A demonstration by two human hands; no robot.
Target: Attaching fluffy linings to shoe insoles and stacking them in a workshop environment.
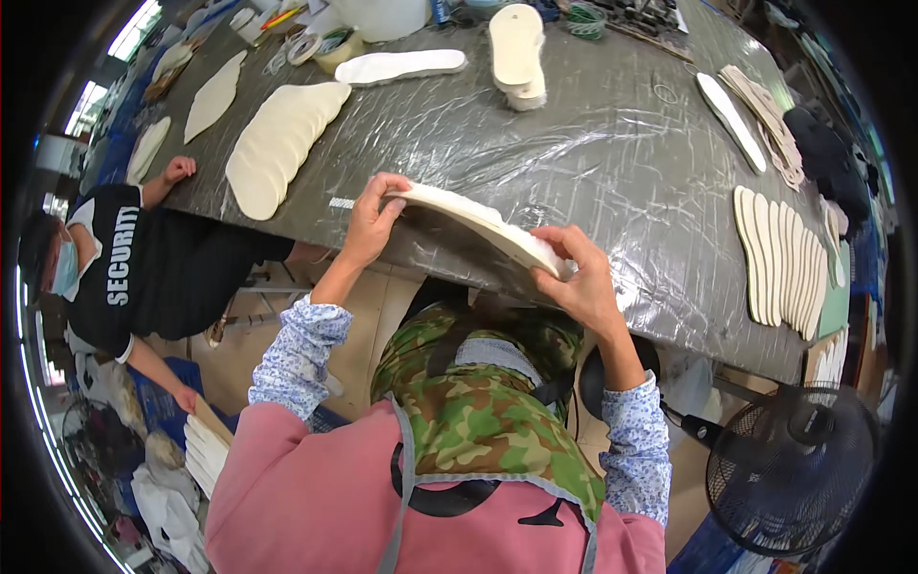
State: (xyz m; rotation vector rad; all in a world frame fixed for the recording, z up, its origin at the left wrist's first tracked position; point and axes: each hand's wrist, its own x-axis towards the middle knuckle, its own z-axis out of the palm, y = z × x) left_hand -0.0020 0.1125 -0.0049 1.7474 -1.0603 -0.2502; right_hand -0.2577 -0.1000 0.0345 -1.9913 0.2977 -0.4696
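Between my two hands, over the near edge of the table, I hold a cream insole [469, 212] with white fluffy pile on its upper side. My left hand [373, 222] pinches one end between thumb and fingers. At the other end, my right hand [581, 275] has its thumb below and fingers on the fluffy side. The insole tilts down to the right and bows slightly. Beyond it, a small pile of fleecy insoles [516, 50] lies on the table, beside a single white insole [402, 65].
Plastic film covers the table [612, 182]. Fanned insoles [282, 143] lie at left, with another row [779, 258] at right. A black fan [794, 469] stands at lower right. A masked person in black [134, 258] sits at left, one hand near the table. Tape rolls [337, 48] sit at the back.
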